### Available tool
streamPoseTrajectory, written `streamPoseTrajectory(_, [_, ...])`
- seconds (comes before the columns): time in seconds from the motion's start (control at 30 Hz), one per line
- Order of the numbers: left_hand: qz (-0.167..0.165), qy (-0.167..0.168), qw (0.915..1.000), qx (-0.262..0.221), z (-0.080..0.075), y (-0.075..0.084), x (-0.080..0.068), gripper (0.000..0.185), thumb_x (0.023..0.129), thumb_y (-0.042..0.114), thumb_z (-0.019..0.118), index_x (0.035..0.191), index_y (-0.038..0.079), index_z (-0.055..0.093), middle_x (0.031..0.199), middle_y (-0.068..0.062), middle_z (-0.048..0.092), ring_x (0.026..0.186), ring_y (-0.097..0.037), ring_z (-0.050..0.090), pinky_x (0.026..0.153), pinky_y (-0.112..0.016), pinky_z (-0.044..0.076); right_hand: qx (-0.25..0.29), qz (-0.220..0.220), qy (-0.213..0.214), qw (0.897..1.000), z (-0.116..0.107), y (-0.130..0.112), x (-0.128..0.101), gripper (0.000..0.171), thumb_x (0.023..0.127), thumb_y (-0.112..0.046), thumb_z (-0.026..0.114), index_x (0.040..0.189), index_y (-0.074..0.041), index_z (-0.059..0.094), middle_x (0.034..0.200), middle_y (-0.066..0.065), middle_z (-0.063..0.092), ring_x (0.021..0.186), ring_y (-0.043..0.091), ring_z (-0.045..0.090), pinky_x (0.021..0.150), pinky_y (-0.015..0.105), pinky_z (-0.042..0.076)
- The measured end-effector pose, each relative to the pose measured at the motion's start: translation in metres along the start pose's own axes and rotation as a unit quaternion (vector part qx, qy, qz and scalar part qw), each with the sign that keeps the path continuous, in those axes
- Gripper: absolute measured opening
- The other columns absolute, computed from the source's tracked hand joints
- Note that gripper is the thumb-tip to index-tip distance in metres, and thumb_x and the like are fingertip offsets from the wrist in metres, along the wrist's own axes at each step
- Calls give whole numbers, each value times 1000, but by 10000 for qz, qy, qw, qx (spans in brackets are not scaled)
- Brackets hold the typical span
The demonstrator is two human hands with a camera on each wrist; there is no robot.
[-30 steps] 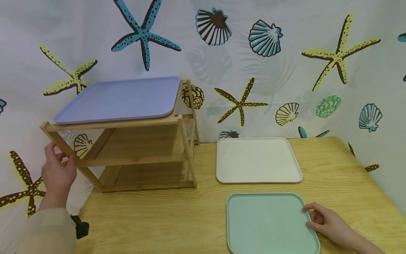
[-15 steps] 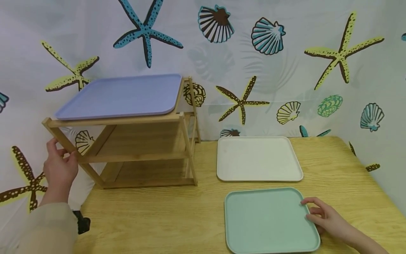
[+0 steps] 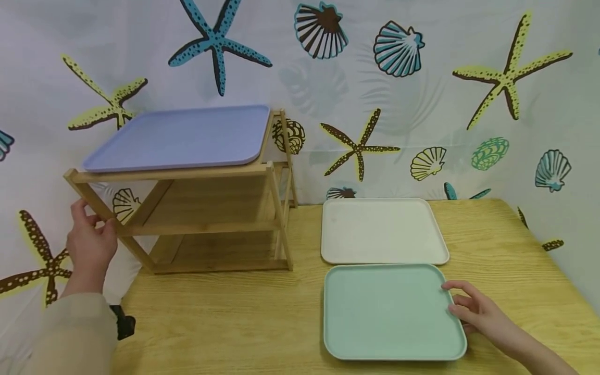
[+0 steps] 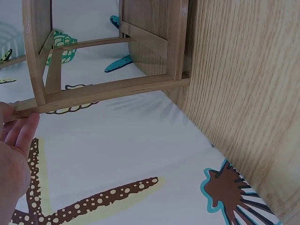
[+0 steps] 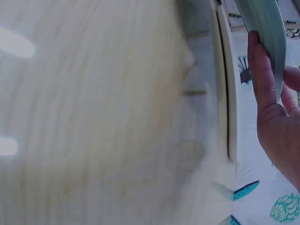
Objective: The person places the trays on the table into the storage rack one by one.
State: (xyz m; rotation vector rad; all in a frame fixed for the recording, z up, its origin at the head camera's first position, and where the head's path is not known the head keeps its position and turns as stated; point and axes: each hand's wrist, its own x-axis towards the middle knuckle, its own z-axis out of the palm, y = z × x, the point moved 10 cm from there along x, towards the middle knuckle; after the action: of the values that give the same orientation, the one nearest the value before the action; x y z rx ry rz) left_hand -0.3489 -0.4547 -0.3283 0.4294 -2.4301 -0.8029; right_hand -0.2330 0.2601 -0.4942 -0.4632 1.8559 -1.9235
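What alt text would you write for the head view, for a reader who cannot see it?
A person's right hand grips a green tray by its edge; the left hand holds a wooden rack with a lavender tray on top. A white tray lies on the table, before a starfish-print cloth.

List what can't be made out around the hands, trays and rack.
Head: top of wooden rack beneath lavender tray, covered by that tray.
Head: identity of small black object, partly behind left sleeve.
Left wrist: rest of left hand, cut off by left edge.
Right wrist: right hand cut off by right edge, mint-green tray by top.
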Motion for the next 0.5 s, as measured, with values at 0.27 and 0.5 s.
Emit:
streamPoseTrajectory(0.27, [-69,-113,9999,-73,1,-1,2,57,99,14,46,149,16,19,132,-31,52,111,-48,56,89,-59,45,218,-293,-252,9990,33,-21,19,37,104,-2,39,132,-27,42,107,2,61,93,20,67,71,40,57])
streamPoseTrajectory(0.5, [7,-296,9995,-62,2,1,1,57,100,14,44,150,14,17,132,-33,50,112,-50,55,88,-60,45,629,-587,-319,9958,65,-39,39,34,104,-2,39,132,-21,41,109,3,62,91,21,68,70,37,57])
